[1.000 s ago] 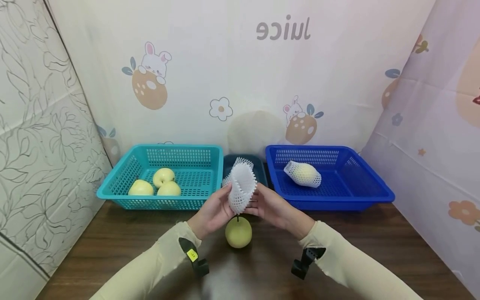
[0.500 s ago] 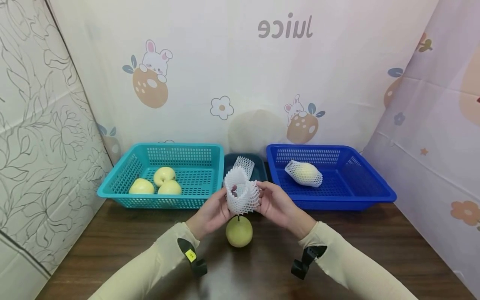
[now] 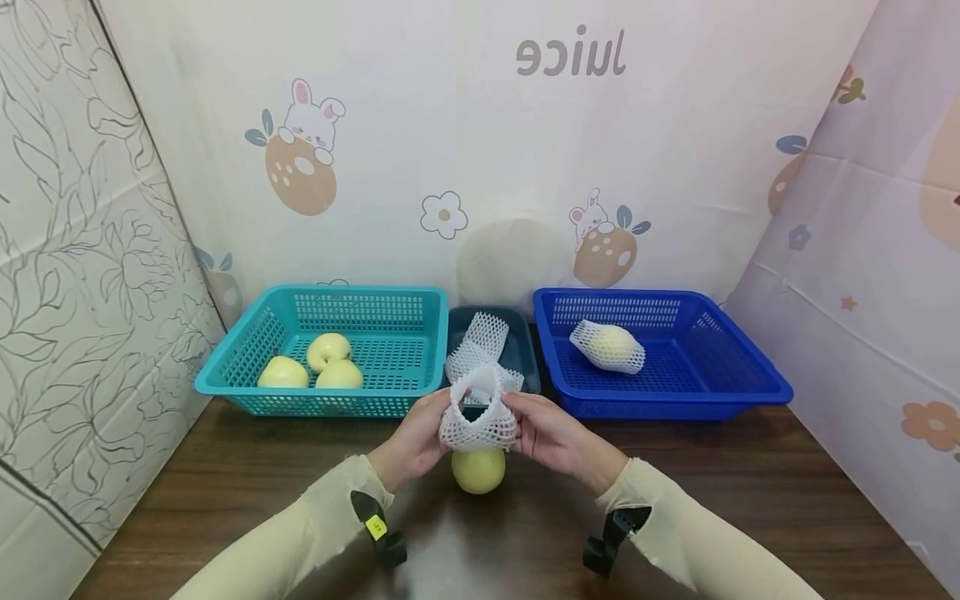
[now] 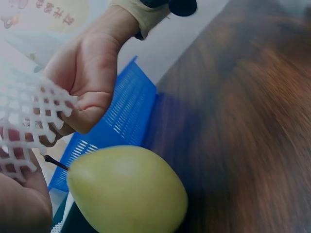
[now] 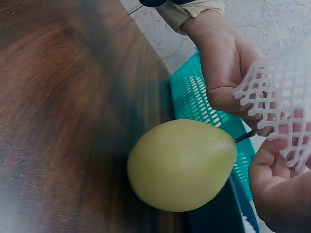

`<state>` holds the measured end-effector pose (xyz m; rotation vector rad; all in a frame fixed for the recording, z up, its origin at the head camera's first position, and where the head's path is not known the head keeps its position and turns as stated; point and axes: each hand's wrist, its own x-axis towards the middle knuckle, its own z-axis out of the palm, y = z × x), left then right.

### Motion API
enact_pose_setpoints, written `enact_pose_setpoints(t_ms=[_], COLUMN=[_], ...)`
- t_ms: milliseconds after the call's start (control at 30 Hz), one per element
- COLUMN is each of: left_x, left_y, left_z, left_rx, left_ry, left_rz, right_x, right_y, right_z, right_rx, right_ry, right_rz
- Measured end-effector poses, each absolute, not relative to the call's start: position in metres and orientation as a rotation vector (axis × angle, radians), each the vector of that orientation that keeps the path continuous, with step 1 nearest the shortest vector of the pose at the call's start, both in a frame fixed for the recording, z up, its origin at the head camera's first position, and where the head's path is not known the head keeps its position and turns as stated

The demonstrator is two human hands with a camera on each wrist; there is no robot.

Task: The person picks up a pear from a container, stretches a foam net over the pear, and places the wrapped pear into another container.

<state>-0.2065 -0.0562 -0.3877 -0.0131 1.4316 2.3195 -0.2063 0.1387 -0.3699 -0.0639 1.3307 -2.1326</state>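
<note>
Netting partly done: one netted fruit (image 3: 609, 348) set aside, the pear (image 3: 478, 475) before you looks unsleeved.
Your left hand (image 3: 418, 433) and right hand (image 3: 553, 435) pinch the foam net (image 3: 476, 438), spread just above the pear, which stands on the table (image 3: 480, 550), stem toward the net; stem contact unclear. Done, apparently: the fruit in the blue basket (image 3: 660, 408). Left, by my reading: this pear, plus three bare fruits (image 3: 339, 376) in the teal basket (image 3: 322, 391).

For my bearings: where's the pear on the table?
In the head view, the pear is lower centre, just below the foam net between left hand and right hand.
</note>
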Motion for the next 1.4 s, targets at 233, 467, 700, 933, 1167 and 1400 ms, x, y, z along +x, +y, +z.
enact_pose_setpoints(t_ms=[233,467,700,933,1167,1400], left_x=[-0.202,-0.200,-0.196,-0.195,-0.194,-0.194], left_y=[-0.059,-0.060,-0.060,-0.061,-0.062,-0.061], left_z=[-0.403,-0.415,-0.421,-0.425,-0.430,-0.439], left_rx=[-0.038,-0.077,-0.110,-0.175,-0.186,-0.173], left_ry=[1.579,1.697,1.757,1.813,1.847,1.869], left_rz=[2.263,2.202,2.172,2.102,2.043,2.041], right_x=[-0.202,-0.199,-0.197,-0.195,-0.191,-0.190], right_y=[0.140,0.140,0.139,0.142,0.144,0.142], right_z=[-0.388,-0.401,-0.412,-0.421,-0.426,-0.434], right_rx=[-0.016,0.025,0.046,0.031,-0.045,0.080], right_ry=[1.340,1.385,1.405,1.430,1.408,1.441], right_rz=[-2.134,-2.115,-2.110,-2.113,-2.135,-2.142])
